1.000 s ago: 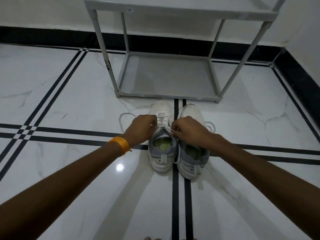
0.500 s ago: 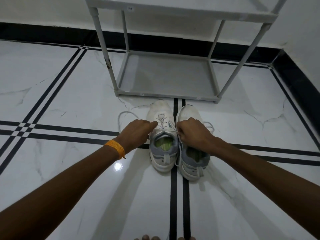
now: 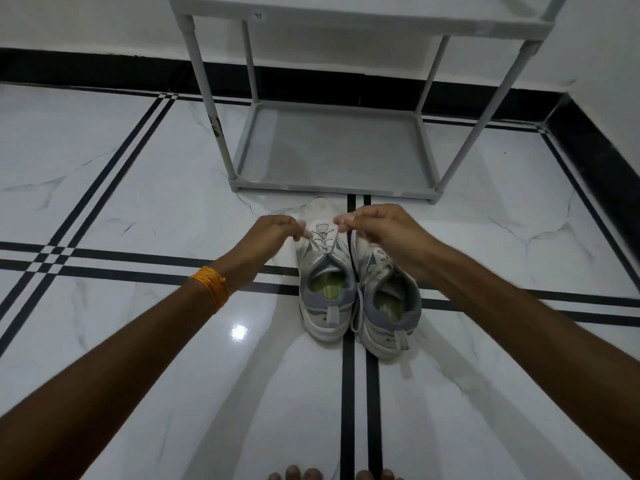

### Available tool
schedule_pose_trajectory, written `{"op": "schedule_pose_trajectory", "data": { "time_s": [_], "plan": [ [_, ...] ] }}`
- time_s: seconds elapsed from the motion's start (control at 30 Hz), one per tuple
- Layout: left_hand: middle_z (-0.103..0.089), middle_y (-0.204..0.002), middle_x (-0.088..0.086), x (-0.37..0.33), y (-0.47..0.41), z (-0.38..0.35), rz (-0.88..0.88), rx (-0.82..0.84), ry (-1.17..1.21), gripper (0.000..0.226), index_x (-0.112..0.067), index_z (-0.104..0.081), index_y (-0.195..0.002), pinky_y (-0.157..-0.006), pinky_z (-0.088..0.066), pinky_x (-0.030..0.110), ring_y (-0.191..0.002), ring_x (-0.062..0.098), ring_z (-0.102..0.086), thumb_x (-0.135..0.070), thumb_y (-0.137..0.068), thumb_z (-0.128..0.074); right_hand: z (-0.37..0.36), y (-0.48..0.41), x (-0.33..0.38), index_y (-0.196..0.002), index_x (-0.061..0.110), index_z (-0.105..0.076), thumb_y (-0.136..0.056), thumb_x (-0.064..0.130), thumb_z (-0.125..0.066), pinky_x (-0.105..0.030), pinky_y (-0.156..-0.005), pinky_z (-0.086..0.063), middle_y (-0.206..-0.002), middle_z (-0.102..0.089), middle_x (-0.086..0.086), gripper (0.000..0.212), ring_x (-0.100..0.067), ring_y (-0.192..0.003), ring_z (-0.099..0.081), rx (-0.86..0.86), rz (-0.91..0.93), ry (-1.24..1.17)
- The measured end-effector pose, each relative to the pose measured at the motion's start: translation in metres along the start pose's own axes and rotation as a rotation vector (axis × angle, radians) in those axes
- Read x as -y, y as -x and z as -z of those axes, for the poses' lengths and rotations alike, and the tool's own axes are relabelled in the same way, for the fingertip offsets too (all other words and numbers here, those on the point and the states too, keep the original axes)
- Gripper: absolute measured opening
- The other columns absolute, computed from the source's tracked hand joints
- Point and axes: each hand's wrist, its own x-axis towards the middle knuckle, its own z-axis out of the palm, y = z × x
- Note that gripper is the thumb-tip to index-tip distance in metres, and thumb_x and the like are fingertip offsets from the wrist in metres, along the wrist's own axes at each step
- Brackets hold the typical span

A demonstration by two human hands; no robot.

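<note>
The left hand, with an orange thread band on its wrist, hangs just left of the laced front of a white and grey mesh sneaker. Its fingers are curled and their tips pinch one end of the thin white shoelace. The lace slants from them down and right to the eyelets. The laced part of the sneaker lies between the two sets of fingertips and a little below them, with the heel opening nearer the person.

The right hand mirrors this. Its curled fingers pinch the other lace end just right of the eyelets. Under its palm stands a second white and grey sneaker, touching the first. Both stand on the white marble floor, toes close to a grey plastic shoe rack beyond the fingers.
</note>
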Motion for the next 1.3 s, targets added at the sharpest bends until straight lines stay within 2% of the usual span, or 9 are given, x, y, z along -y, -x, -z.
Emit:
{"op": "schedule_pose_trajectory", "data": {
  "time_s": [0.07,0.13,0.43,0.53,0.67,0.83,1.03,1.17,1.3],
  "plan": [
    [-0.071,-0.11,0.012,-0.002,0.001,-0.006,0.009,0.024,0.233,0.035,0.006,-0.062,-0.102,-0.097,-0.048,0.03,-0.106,0.021,-0.065,-0.026,-0.101,-0.049,-0.015,-0.005,-0.013,-0.111,0.001,-0.067,-0.096,0.017,-0.055,-0.034,-0.101,-0.047,-0.116,-0.072,-0.007,0.025,-0.019,-0.115,-0.064,-0.001,-0.031,-0.25],
    [-0.071,-0.111,0.016,0.001,0.002,-0.016,-0.013,0.028,0.363,0.027,-0.001,-0.06,-0.1,-0.095,-0.054,0.035,-0.106,0.026,-0.069,-0.027,-0.101,-0.049,-0.029,-0.008,-0.025,-0.115,0.0,-0.064,-0.097,0.011,-0.053,-0.035,-0.094,-0.054,-0.115,-0.071,-0.013,0.024,-0.024,-0.11,-0.067,-0.036,-0.045,-0.372],
    [-0.07,-0.101,0.01,0.014,-0.003,-0.036,-0.12,-0.135,0.297,0.029,-0.003,-0.066,-0.109,-0.074,-0.055,0.026,-0.093,0.019,-0.067,-0.027,-0.1,-0.052,-0.043,-0.02,-0.034,-0.108,0.003,-0.069,-0.094,-0.003,-0.052,-0.02,-0.056,-0.048,-0.09,-0.065,-0.016,0.023,-0.011,-0.062,-0.056,-0.169,-0.037,-0.375],
    [-0.07,-0.104,0.01,0.017,-0.004,-0.041,-0.133,-0.111,0.25,0.027,-0.007,-0.066,-0.111,-0.074,-0.054,0.023,-0.097,0.019,-0.066,-0.026,-0.101,-0.049,-0.04,-0.019,-0.032,-0.104,0.006,-0.071,-0.092,-0.005,-0.053,-0.02,-0.058,-0.053,-0.083,-0.07,-0.013,0.024,-0.014,-0.065,-0.06,-0.179,-0.017,-0.275],
    [-0.069,-0.096,-0.001,0.014,-0.004,-0.045,-0.202,-0.122,0.187,0.025,-0.009,-0.067,-0.117,-0.069,-0.052,0.015,-0.084,0.006,-0.065,-0.019,-0.1,-0.052,-0.037,-0.019,-0.026,-0.114,0.004,-0.065,-0.094,-0.005,-0.051,-0.024,-0.069,-0.059,-0.097,-0.072,-0.019,0.027,-0.02,-0.078,-0.07,-0.177,-0.022,-0.214],
    [-0.072,-0.107,0.007,0.016,-0.008,-0.047,-0.269,-0.163,0.043,0.023,-0.011,-0.071,-0.114,-0.085,-0.056,0.031,-0.096,0.022,-0.066,-0.019,-0.097,-0.057,-0.032,-0.02,-0.024,-0.117,0.002,-0.063,-0.091,-0.01,-0.053,-0.022,-0.071,-0.06,-0.102,-0.07,-0.02,0.031,-0.019,-0.08,-0.071,-0.112,-0.02,-0.101],
    [-0.074,-0.094,0.011,0.008,-0.008,-0.042,-0.284,-0.132,0.005,0.018,-0.006,-0.071,-0.103,-0.083,-0.06,0.037,-0.084,0.025,-0.071,-0.014,-0.087,-0.071,-0.029,-0.02,-0.023,-0.113,-0.001,-0.065,-0.087,-0.012,-0.059,-0.025,-0.072,-0.062,-0.09,-0.07,-0.011,0.028,-0.018,-0.075,-0.072,-0.127,-0.008,-0.081],
    [-0.072,-0.081,0.014,0.002,-0.01,-0.033,-0.133,-0.036,0.124,0.044,-0.009,-0.049,-0.117,-0.061,-0.055,0.017,-0.067,0.014,-0.071,-0.01,-0.082,-0.076,-0.026,-0.017,-0.023,-0.103,0.001,-0.063,-0.084,-0.007,-0.067,-0.033,-0.071,-0.062,-0.077,-0.07,-0.013,0.021,-0.025,-0.071,-0.073,-0.181,0.055,0.023],
    [-0.074,-0.092,0.021,-0.002,-0.016,-0.028,-0.043,0.096,0.133,0.043,-0.011,-0.059,-0.124,-0.069,-0.055,0.024,-0.077,0.019,-0.069,-0.011,-0.084,-0.074,-0.026,-0.017,-0.022,-0.095,0.003,-0.055,-0.082,-0.006,-0.07,-0.033,-0.067,-0.062,-0.079,-0.069,-0.009,0.022,-0.021,-0.071,-0.073,-0.201,0.161,0.12]
  ]
}}
